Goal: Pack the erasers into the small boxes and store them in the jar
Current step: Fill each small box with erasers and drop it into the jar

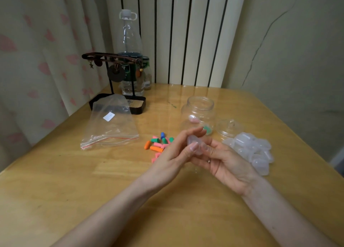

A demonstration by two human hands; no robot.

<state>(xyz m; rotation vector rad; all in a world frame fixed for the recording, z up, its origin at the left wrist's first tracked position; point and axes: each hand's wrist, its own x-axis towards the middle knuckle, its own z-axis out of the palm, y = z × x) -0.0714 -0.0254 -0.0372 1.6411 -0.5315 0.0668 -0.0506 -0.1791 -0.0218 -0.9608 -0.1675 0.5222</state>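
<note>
Both hands meet over the middle of the wooden table (93, 191), gripping one small clear box (195, 144) between the fingertips. My left hand (173, 153) pinches it from the left, my right hand (223, 163) from the right. Whether the box holds an eraser I cannot tell. A heap of coloured erasers (158, 144), pink, green, orange and one blue, lies just left of the hands. The open clear jar (198, 114) stands behind them with a pink-filled box and a green-filled box inside. Several empty small boxes (255, 150) are piled at the right.
The jar's clear lid (229, 127) lies to the right of the jar. An empty zip bag (111, 125) lies at the left. A black jewellery stand (115, 86) and plastic bottles (130, 51) stand at the back left corner.
</note>
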